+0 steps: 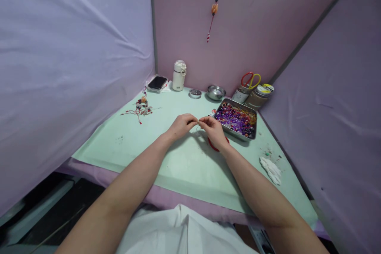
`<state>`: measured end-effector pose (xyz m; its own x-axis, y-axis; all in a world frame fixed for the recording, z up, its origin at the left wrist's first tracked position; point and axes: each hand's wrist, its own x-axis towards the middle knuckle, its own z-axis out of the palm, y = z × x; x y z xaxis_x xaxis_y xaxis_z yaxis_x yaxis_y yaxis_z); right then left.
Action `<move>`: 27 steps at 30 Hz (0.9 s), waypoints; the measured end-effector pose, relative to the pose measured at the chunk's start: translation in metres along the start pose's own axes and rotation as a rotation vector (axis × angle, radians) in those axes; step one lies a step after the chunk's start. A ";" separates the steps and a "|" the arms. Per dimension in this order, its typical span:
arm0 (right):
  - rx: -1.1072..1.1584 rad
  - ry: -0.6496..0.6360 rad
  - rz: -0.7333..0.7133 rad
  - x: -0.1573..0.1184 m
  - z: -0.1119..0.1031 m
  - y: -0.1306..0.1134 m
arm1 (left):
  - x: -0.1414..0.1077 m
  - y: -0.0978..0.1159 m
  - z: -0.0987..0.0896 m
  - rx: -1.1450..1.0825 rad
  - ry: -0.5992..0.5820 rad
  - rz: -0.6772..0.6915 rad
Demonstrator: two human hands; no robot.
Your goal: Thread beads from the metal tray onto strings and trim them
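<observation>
My left hand [182, 124] and my right hand [213, 127] meet fingertip to fingertip above the middle of the table. Both are closed in a pinch on a thin cord [197, 127], whose loose end hangs down between them. Fingers cover most of what they hold, so any small bead there is hidden. Under my right wrist lies a red curved thing [213, 145], partly covered by the arm. Close to the right hand stands a metal tray [251, 139] full of purple, red and dark beads [235, 118]. A small red-and-white item [212, 112] lies against its left side.
Beaded red-cord pieces [143, 107] lie at left. Along the back are a phone [157, 83], a white bottle [179, 76], a small dish [195, 93], a metal bowl [216, 93], scissors [251, 80] in a jar and a lidded jar [258, 97]. A white cloth [270, 170] lies right.
</observation>
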<state>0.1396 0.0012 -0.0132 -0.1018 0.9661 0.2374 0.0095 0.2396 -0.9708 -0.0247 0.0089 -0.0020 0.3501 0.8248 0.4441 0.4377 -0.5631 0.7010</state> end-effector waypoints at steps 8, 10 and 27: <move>0.172 -0.041 0.166 0.002 -0.003 0.006 | 0.000 0.002 0.000 -0.038 0.011 0.015; 0.231 -0.077 0.198 0.003 -0.005 0.007 | 0.000 0.002 0.000 -0.067 0.016 0.005; 0.331 -0.149 0.307 0.000 -0.003 -0.002 | 0.000 0.010 -0.001 -0.305 0.026 -0.122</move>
<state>0.1430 0.0014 -0.0109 -0.2854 0.9573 -0.0466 -0.2537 -0.1223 -0.9595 -0.0215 0.0033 0.0053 0.2877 0.8884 0.3577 0.2051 -0.4220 0.8831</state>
